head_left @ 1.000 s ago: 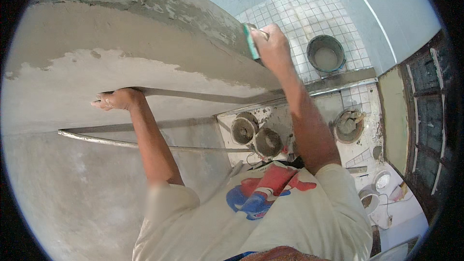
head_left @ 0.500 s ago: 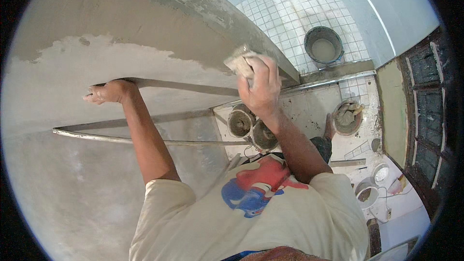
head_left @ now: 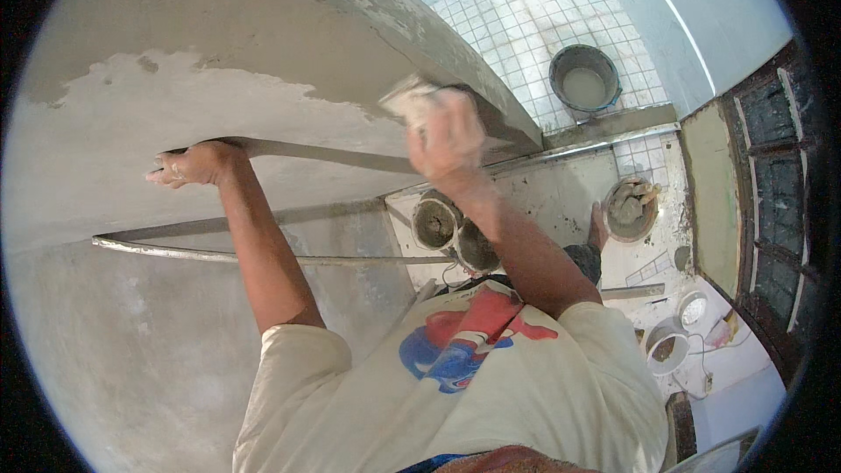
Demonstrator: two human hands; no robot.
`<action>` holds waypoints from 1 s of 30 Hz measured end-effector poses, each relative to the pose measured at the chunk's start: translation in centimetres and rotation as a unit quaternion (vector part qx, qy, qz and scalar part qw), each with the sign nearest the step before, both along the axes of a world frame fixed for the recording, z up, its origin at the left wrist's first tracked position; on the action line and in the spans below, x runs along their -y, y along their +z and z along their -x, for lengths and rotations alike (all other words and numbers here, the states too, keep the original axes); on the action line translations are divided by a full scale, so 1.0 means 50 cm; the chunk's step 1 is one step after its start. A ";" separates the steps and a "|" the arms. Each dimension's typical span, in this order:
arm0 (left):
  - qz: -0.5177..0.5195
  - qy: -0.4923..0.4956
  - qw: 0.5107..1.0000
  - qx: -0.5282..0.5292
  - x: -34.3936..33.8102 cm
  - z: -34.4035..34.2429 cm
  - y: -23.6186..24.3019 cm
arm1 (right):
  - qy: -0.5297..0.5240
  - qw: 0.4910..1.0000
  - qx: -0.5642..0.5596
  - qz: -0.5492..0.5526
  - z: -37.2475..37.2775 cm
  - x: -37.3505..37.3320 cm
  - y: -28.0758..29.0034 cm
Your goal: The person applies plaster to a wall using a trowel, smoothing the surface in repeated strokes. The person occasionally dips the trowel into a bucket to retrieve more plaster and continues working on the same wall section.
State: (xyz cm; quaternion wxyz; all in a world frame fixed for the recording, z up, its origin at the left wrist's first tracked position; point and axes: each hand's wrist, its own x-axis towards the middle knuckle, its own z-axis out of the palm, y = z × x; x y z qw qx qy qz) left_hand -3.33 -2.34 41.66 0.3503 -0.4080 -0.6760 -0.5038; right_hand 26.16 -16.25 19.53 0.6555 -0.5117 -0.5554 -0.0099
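Observation:
My right hand [head_left: 445, 136] is closed on a pale, sponge-like pad [head_left: 410, 98], smeared by motion. The pad is at the plastered wall, along the border where a darker, damp band of plaster [head_left: 254, 17] meets a lighter area [head_left: 105, 136]. Off to the left, my left hand [head_left: 194, 165] rests against the lighter plaster with its fingers stretched out. Grey smears mark those fingertips, and no tool shows in that hand. A long shadow runs rightward from it across the wall.
A long straight bar [head_left: 201, 254] runs below my left forearm. Two mortar buckets [head_left: 435, 221] stand beneath my right arm. Another basin of mortar [head_left: 630, 210] sits near my foot. Beyond the sill [head_left: 604, 129], a dark bucket [head_left: 584, 79] of cloudy water stands on white tiles.
My right hand and the pad have shifted left and slightly up along the wall. My left hand has stayed almost where it was.

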 end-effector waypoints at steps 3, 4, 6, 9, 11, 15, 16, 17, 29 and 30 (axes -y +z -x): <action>0.018 0.016 0.999 -0.029 -0.007 -0.028 -0.003 | 0.093 0.994 0.039 0.035 0.105 -0.010 -0.069; 0.025 0.036 0.997 -0.056 -0.006 -0.005 -0.004 | 0.117 0.992 0.027 0.030 0.116 0.008 -0.071; -0.008 -0.031 0.999 0.016 0.009 -0.048 0.002 | 0.097 0.995 -0.006 0.004 0.099 0.024 -0.045; -0.001 0.020 0.999 -0.033 0.005 0.004 -0.025 | 0.017 0.996 -0.036 -0.085 0.023 -0.007 0.065; 0.030 0.032 0.998 -0.041 0.012 -0.073 -0.005 | 0.038 0.998 0.046 -0.037 0.056 -0.020 0.069; -0.030 -0.021 0.999 -0.024 0.007 -0.058 0.002 | 0.129 0.986 0.107 0.014 0.153 -0.010 -0.028; -0.050 -0.051 0.997 0.002 0.005 -0.042 -0.003 | 0.110 0.990 0.084 0.010 0.154 0.005 -0.035; -0.070 -0.088 0.993 0.032 0.006 -0.068 -0.001 | 0.084 0.994 0.063 0.007 0.140 0.004 -0.037; -0.018 0.002 0.997 -0.072 0.009 -0.061 -0.018 | 0.032 0.994 0.082 -0.062 -0.005 0.023 0.108; 0.010 0.045 0.995 -0.093 0.017 -0.056 -0.020 | 0.015 0.993 0.055 -0.099 -0.045 0.016 0.152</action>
